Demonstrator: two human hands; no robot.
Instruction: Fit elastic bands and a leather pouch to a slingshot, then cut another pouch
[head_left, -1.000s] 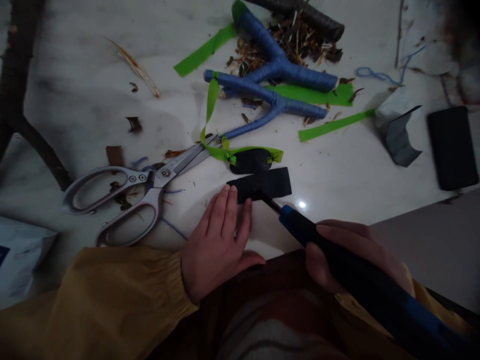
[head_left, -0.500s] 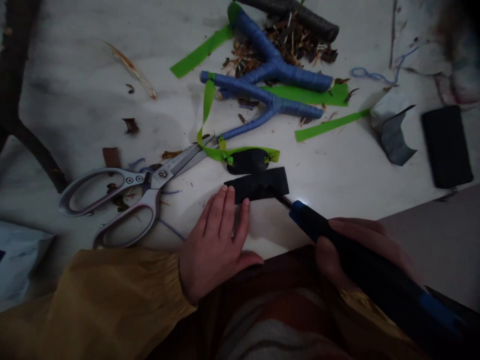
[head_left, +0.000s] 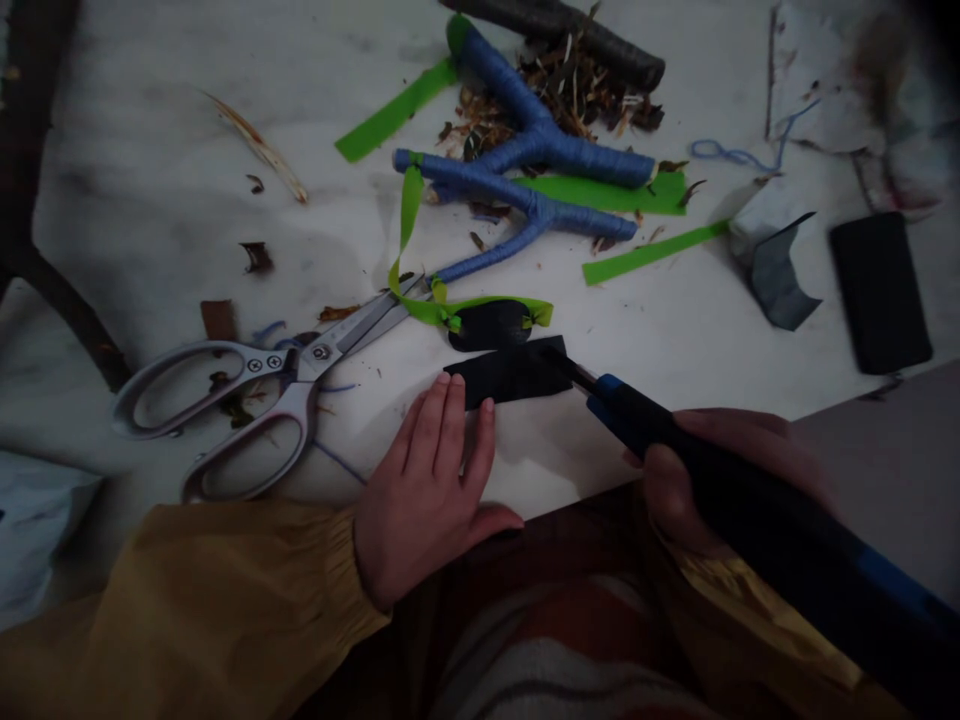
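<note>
- Desk [head_left: 675,340]: black strip [head_left: 517,375] lies near its close edge.
- Tool [head_left: 757,530]: slants in from R, tip at strip's R part; contact unclear.
- R hand [head_left: 750,445]: fingers clamped on tool, farther off.
- L hand [head_left: 427,490]: nearer; fingers flat, index apart, tips on strip's L end.
- Strip: extends R of L fingers; long axis approx L-R, R end slightly farther fwd.

Dim light falls across a pale, faintly streaked tabletop [head_left: 165,210].
</note>
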